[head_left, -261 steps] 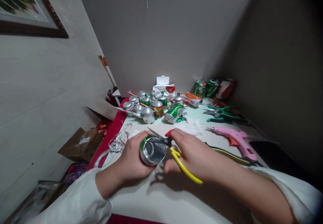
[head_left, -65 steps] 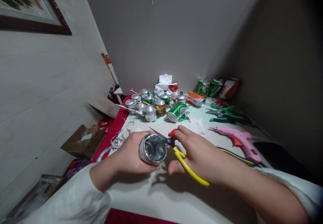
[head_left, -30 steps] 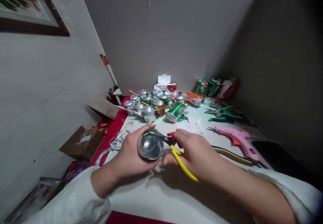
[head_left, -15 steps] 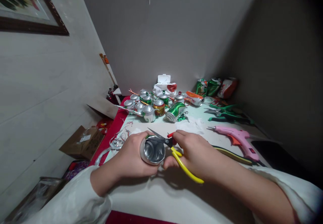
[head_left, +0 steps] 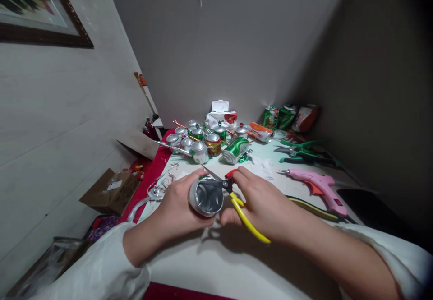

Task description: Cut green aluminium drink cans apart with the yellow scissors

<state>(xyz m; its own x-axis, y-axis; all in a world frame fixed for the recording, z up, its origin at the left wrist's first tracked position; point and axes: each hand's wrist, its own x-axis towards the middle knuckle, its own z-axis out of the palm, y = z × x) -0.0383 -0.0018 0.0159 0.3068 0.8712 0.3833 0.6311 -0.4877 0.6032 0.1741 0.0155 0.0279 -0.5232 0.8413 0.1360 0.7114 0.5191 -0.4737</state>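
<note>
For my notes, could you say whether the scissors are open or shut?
The scissors are open: their blades spread in a V by the can.

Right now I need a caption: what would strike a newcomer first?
Probably the yellow scissors in the right hand, blades spread at the rim of the can in the left hand. Then the pink glue gun lying on the right, and the little metal pots clustered beyond the hands.

Beyond the hands, a white wipes pack stands open; left of them sits a cardboard box, below a framed picture.
</note>
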